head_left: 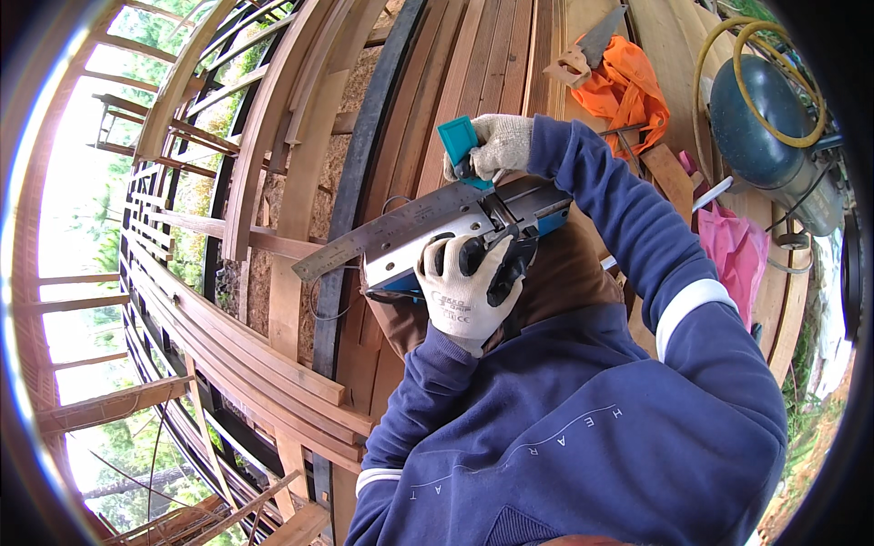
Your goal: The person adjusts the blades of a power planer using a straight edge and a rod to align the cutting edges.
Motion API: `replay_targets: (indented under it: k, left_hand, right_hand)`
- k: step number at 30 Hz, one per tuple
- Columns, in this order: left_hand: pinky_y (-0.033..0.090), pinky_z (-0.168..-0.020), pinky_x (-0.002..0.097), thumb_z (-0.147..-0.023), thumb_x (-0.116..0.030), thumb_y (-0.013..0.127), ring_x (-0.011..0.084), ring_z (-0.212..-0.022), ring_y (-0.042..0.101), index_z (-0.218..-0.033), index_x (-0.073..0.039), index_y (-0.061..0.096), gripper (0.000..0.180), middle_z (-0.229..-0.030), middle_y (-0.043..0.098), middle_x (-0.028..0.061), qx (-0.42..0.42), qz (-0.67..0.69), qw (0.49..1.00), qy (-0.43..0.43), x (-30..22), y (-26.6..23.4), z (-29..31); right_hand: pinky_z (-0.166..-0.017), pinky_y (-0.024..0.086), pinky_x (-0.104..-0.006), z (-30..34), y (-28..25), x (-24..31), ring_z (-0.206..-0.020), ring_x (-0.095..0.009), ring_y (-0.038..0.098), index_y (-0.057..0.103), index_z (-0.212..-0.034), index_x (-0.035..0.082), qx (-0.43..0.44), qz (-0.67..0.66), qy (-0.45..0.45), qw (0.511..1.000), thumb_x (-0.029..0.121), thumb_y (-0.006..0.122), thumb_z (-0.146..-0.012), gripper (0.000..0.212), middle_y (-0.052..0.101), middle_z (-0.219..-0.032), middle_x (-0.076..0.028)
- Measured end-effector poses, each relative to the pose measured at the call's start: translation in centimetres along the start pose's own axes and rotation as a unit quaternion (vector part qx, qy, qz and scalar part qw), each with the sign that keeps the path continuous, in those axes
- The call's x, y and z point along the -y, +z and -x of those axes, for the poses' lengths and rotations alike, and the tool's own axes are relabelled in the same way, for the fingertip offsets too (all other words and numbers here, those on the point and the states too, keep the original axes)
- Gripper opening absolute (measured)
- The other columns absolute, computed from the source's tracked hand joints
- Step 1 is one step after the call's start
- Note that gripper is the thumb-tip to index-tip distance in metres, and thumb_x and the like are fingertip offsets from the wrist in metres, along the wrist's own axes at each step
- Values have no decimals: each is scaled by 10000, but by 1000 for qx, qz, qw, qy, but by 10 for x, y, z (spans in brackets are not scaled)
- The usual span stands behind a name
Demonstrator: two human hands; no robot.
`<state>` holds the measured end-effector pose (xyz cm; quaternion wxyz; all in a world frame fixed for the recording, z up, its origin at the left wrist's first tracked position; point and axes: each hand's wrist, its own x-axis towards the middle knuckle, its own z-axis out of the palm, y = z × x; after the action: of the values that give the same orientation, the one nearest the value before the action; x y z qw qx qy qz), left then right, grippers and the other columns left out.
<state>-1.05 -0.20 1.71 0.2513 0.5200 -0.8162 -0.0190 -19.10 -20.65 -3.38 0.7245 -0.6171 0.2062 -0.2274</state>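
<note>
An electric hand planer (pixel 455 225) lies upside down across my lap, its metal sole up and blue body showing at the edges. A steel-bladed square (pixel 391 227) with a teal handle rests along the sole, the blade running out past the planer's left end. My right hand (pixel 501 147), in a whitish glove, is closed round the square at its teal handle. My left hand (pixel 464 289), in a white glove with dark fingertips, is wrapped on the planer's near side, fingers beside the cutter opening (pixel 501 214). Its fingertips are partly hidden.
A handsaw (pixel 596 41) lies by an orange cloth (pixel 628 91) on the planks, far right. Beyond are a dark tank (pixel 760 100) with a yellow hose (pixel 737 77) and a pink bag (pixel 733 250). Long timbers (pixel 246 355) and an open frame stand at left.
</note>
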Motion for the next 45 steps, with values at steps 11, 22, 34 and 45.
replay_targets:
  k: [11,22,34,45]
  left_hand:
    - [359,-979,502,-594,-292,818,337,-1120,470,-1171,-251,703,590,-1130,532,74,-5,7,1000,5,0,1,-1]
    - [364,-976,502,-593,-308,821,339,-1122,466,-1168,-257,705,589,-1126,529,72,-6,3,1000,6,0,1,0]
    - [365,-984,506,-595,-306,817,340,-1134,462,-1172,-264,706,589,-1139,527,75,-5,3,1000,3,0,2,1]
    - [360,-994,507,-589,-299,823,341,-1137,468,-1174,-260,707,598,-1140,531,77,-8,6,1000,2,1,2,0]
  right_hand:
    - [-716,504,-244,0,-3,-3,-774,-90,580,693,-1131,18,1,-2,6,1000,40,620,-867,274,697,-1085,-71]
    - [-742,514,-248,3,-2,1,-791,-88,590,699,-1131,29,-8,-3,18,1000,62,639,-884,256,691,-1030,-39]
    - [-752,522,-264,3,0,4,-787,-93,592,696,-1131,28,-16,7,7,1000,60,628,-885,257,694,-992,-32]
    - [-712,519,-249,3,0,7,-755,-88,586,695,-1134,27,-8,19,13,1000,61,626,-882,264,681,-957,-27]
